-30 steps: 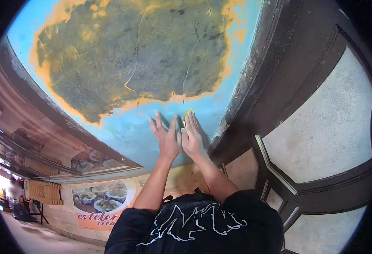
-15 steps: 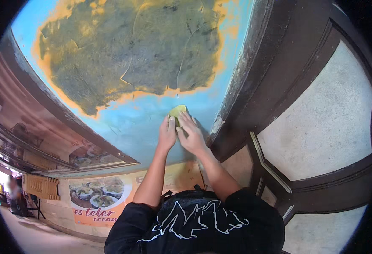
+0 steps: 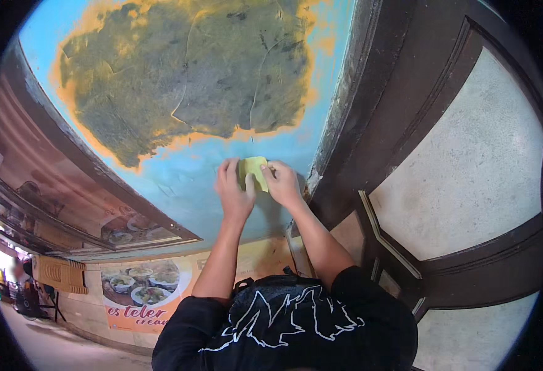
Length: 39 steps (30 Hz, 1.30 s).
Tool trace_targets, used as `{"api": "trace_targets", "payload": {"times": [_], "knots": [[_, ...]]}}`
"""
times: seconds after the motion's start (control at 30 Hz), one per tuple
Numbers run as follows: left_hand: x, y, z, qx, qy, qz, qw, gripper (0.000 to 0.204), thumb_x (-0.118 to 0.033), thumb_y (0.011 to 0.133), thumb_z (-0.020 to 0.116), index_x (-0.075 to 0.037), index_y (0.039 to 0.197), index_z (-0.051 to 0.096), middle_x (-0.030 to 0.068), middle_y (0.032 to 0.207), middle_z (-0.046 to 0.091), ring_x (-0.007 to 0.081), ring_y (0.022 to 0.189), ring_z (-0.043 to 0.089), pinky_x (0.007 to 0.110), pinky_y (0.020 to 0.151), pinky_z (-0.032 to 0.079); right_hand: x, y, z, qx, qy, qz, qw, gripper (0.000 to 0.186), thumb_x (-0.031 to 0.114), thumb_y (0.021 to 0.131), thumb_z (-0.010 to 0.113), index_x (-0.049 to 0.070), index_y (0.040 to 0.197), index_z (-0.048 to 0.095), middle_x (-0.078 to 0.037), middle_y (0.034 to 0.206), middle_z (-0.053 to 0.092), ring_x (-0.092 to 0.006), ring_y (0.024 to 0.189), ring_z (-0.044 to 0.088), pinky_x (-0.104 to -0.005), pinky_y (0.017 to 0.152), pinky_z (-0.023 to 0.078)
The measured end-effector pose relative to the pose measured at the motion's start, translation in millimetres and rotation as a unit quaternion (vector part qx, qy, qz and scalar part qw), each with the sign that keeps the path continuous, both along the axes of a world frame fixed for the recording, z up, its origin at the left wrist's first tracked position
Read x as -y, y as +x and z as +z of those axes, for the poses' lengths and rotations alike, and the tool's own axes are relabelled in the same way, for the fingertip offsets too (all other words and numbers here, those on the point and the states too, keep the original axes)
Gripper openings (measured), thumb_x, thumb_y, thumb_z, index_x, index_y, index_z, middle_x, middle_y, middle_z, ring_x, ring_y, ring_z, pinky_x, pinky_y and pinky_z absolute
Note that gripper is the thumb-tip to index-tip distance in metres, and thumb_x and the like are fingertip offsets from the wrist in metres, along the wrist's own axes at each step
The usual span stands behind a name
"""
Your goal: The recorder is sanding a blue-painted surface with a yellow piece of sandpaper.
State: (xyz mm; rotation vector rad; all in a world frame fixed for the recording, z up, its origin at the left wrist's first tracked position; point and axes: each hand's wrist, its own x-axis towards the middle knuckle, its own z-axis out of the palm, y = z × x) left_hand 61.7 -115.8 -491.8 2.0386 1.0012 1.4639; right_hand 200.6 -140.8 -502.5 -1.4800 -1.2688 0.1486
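Between my hands is a small yellow-green sheet (image 3: 257,171), folded or curled, that looks like sandpaper. My left hand (image 3: 234,190) grips its left side, with the thumb across the front and the fingers behind. At the right edge, my right hand (image 3: 285,184) pinches it between thumb and fingers. Both hands are in front of the light blue painted wall (image 3: 203,159), just below a large rough dark patch (image 3: 203,80) with a ragged orange border. Whether the sheet touches the wall, I cannot tell.
A dark wooden door with pale panels (image 3: 463,167) stands on the right. To the left runs a dark-framed glass pane (image 3: 55,154). Lower left are a food poster (image 3: 140,290), stacked tan chairs (image 3: 59,274) and a blurred person (image 3: 18,272) in the distance.
My hands have moved apart a little, and the sheet now shows more of its face between them. Earlier, my right fingers lay flat over it against the wall. The view has shifted slightly.
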Motion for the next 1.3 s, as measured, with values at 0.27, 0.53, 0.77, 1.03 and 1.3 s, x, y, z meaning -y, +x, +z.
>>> {"api": "trace_targets", "payload": {"times": [0.27,0.53,0.77,1.03,1.3], "knots": [[9.0,-15.2,6.9,-0.137,0.152,-0.033,0.978,0.085,-0.013,0.068,0.076,0.0,0.141,0.034,0.0233,0.149,0.026,0.0413,0.14,0.023,0.057,0.111,0.021,-10.4,-7.8,33.3,-0.088,-0.105,0.061,0.989,0.024,0.024,0.088,0.066,0.001,0.091,0.066,-0.007,0.064,0.06,-0.0089,0.055,0.052,-0.03,0.053,0.043],[-11.6,-19.1,1.2,-0.344,0.16,0.104,0.919,0.075,-0.019,0.077,0.064,-0.001,0.143,0.031,0.0167,0.156,0.018,0.0331,0.144,0.017,0.066,0.109,0.01,-21.7,-10.1,12.9,-0.127,-0.12,0.152,0.973,0.022,0.019,0.093,0.06,-0.001,0.098,0.065,0.001,0.071,0.061,-0.0056,0.058,0.049,-0.025,0.054,0.042],[11.8,-0.1,11.5,-0.305,0.16,0.085,0.935,0.064,-0.006,0.078,0.054,0.002,0.139,0.036,0.0205,0.152,0.025,0.0359,0.142,0.023,0.062,0.11,0.014,-25.2,-9.6,15.0,-0.076,-0.071,0.067,0.992,0.016,0.015,0.089,0.061,-0.001,0.092,0.064,-0.008,0.07,0.062,-0.0107,0.064,0.055,-0.03,0.061,0.046],[22.0,12.6,1.8,-0.252,0.234,-0.069,0.936,0.056,0.002,0.084,0.052,0.003,0.138,0.035,0.0276,0.147,0.03,0.0462,0.135,0.031,0.061,0.108,0.025,-19.3,8.7,20.4,-0.063,-0.082,0.101,0.99,0.023,0.025,0.085,0.065,0.003,0.091,0.063,-0.013,0.072,0.061,-0.0154,0.064,0.053,-0.0328,0.061,0.046],[-14.3,13.3,-0.5,-0.293,0.209,-0.015,0.933,0.069,-0.003,0.077,0.058,0.003,0.14,0.033,0.0208,0.15,0.028,0.0387,0.139,0.026,0.055,0.111,0.023,-26.9,11.5,14.7,-0.085,-0.035,0.088,0.992,0.02,0.02,0.088,0.063,0.0,0.083,0.063,-0.011,0.065,0.058,-0.0132,0.059,0.052,-0.0305,0.057,0.043]]}}
